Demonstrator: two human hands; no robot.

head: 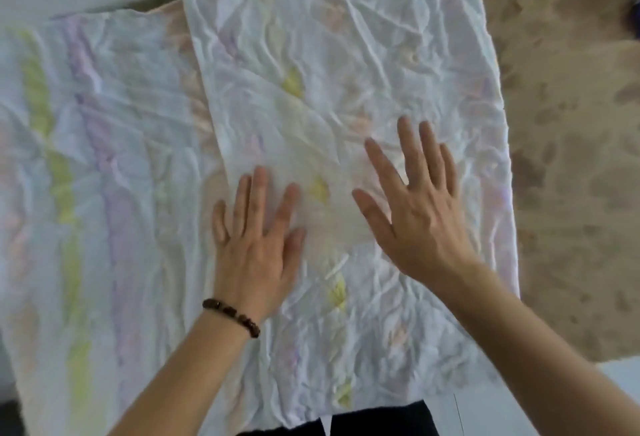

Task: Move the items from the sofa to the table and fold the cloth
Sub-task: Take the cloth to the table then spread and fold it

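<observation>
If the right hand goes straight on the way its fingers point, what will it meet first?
Only more wrinkled cloth: the right hand points away across the folded upper layer, and nothing else seems to lie there.

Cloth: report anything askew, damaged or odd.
The cloth's folded-over top layer sits askew: its left edge slants across the striped lower layer instead of following the stripes. It is heavily wrinkled. Left hand and right hand are spread open over it. No damage shows.
</observation>
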